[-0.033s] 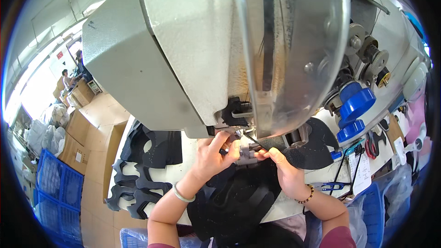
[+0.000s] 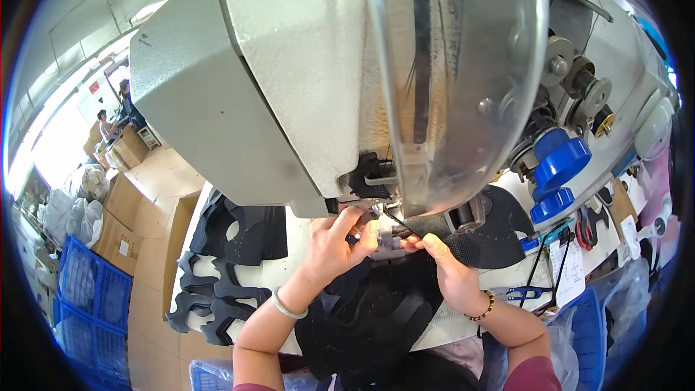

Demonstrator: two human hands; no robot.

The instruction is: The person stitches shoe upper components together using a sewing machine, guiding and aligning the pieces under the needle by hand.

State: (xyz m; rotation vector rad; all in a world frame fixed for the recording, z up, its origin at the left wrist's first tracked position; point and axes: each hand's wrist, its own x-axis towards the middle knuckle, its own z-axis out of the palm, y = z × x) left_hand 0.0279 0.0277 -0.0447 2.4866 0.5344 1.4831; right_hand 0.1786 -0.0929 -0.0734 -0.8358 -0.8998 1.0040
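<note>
My left hand, a pale bangle on its wrist, is closed right beside the needle area of a large grey sewing machine. Thumb and fingertips are pinched there; what lies between them is too small and hidden to make out. My right hand, with a beaded bracelet, pinches the edge of a black mesh fabric piece just right of the metal presser parts. Below both hands, a dark shaped fabric piece hangs over the table's near edge. A clear plastic shield covers part of the machine head.
Stacked black cut pieces and curved dark pieces lie on the white table at left. Blue thread snips, red-handled scissors and a paper slip are at right. Blue crates and cardboard boxes stand on the floor.
</note>
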